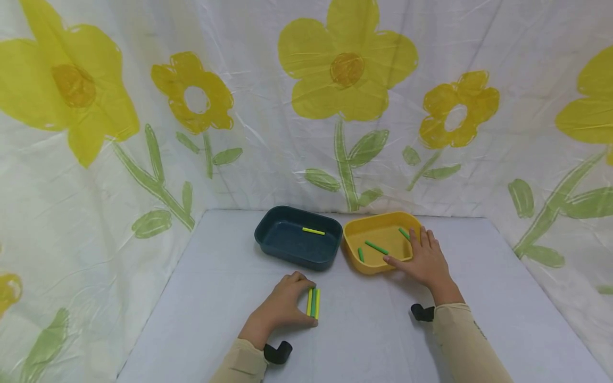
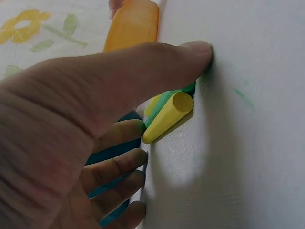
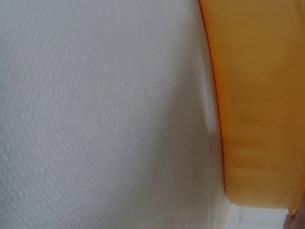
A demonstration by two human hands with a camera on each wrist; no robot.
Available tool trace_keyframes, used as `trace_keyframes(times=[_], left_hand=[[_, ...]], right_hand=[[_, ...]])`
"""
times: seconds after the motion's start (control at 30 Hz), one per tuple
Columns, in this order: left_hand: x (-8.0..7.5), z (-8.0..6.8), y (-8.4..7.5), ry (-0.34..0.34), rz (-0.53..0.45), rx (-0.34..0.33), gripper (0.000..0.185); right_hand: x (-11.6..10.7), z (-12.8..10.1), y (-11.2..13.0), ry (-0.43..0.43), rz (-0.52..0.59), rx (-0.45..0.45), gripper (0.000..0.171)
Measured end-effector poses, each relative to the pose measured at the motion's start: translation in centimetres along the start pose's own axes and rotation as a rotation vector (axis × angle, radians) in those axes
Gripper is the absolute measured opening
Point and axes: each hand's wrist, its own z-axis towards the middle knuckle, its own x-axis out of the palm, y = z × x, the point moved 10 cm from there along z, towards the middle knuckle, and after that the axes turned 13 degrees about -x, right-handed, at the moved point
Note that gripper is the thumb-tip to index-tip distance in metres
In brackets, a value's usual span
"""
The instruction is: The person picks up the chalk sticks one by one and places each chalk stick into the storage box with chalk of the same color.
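My left hand (image 1: 286,302) spans a row of chalk sticks lying side by side on the table, thumb at the near end and index finger at the far end. A green chalk stick (image 1: 313,302) in the middle is pinched end to end. Yellow chalk sticks (image 1: 318,305) flank it; the near one (image 2: 169,117) shows its round end below the thumb in the left wrist view. My right hand (image 1: 428,261) reaches over the right end of the yellow tray (image 1: 355,259), fingers fairly straight, index finger beside a green chalk stick (image 1: 404,233). Other green chalk sticks (image 1: 377,248) lie in that tray.
A dark teal tray (image 1: 287,246) with one yellow chalk stick (image 1: 313,231) stands left of the yellow tray. Behind both hangs a flowered curtain (image 1: 268,159). A faint green smear (image 2: 244,98) marks the white tabletop (image 1: 373,340).
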Motion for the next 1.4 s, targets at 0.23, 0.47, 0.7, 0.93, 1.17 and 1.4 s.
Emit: trace_keyframes(times=[0.23, 0.47, 0.7, 0.93, 1.17, 1.4], left_hand=[[0.1, 0.2, 0.2, -0.002, 0.013, -0.001, 0.081], [0.2, 0.2, 0.3, 0.006, 0.016, -0.013, 0.080], [0.2, 0.2, 0.2, 0.006, -0.006, -0.010, 0.081], [0.1, 0.1, 0.1, 0.005, -0.024, -0.008, 0.081], [-0.2, -0.2, -0.3, 0.001, -0.062, -0.004, 0.082], [-0.6, -0.4, -1.1, 0.000, -0.097, 0.003, 0.083]], right_hand=[[0.1, 0.2, -0.2, 0.002, -0.012, -0.003, 0.132], [0.2, 0.2, -0.2, 0.007, -0.011, -0.004, 0.132], [0.1, 0.1, -0.1, 0.013, -0.008, -0.006, 0.131], [0.1, 0.0, 0.1, 0.016, 0.005, -0.004, 0.131], [0.1, 0.0, 0.0, 0.021, 0.003, 0.000, 0.132], [0.1, -0.1, 0.0, 0.010, 0.015, 0.004, 0.132]])
